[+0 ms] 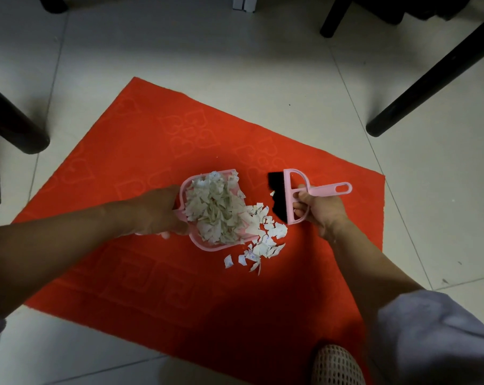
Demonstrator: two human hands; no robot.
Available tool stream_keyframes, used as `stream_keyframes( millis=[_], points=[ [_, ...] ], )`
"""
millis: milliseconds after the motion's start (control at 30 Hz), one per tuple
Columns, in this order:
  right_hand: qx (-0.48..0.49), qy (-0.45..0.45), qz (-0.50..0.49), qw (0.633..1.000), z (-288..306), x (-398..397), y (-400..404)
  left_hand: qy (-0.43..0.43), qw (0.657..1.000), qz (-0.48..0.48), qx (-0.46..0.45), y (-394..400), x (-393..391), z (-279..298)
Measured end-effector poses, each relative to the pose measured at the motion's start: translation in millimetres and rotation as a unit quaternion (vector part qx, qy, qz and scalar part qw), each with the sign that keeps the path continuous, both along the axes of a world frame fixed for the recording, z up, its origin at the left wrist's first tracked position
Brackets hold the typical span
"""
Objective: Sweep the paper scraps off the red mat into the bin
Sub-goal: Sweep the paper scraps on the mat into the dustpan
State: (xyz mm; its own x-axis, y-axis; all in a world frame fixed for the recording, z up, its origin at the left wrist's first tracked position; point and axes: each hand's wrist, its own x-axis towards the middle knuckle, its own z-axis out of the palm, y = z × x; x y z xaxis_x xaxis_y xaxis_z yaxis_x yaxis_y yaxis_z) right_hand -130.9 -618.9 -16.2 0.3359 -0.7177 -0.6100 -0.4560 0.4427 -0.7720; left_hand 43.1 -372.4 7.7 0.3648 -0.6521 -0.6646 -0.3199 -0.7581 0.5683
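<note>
I am gripping the dustpan (213, 209) in my left hand (157, 209) and the brush (291, 195) in my right hand (318, 209), gathering the last scraps (263, 245) lying on the mat (152, 140) at its lip, needing one short stroke inward.

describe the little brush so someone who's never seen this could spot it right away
Start at the red mat on the pale tiled floor; near its middle sits a pink dustpan heaped with paper scraps. Just right of the pan is the brush, gripped by the right hand. It alone has black bristles, on a pink D-shaped frame with a short handle ending in a hanging hole.
</note>
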Motion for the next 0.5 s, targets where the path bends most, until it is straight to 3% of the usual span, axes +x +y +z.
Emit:
stream_keyframes(
  millis=[100,267,500],
  points=[
    [-0.046,-0.007,0.011,0.999,12.6,-3.4,-13.7,0.001,1.000,-0.003,-0.006,0.0,-0.1,1.8],
    [-0.083,-0.038,-0.052,0.994,28.9,-3.9,-26.7,0.005,1.000,-0.005,-0.029,-6.4,-0.7,2.7],
    [-0.006,-0.140,-0.150,0.979,16.0,-1.6,-21.2,0.013,0.996,0.034,-0.086,-34.5,3.3,-2.3]
  ],
)
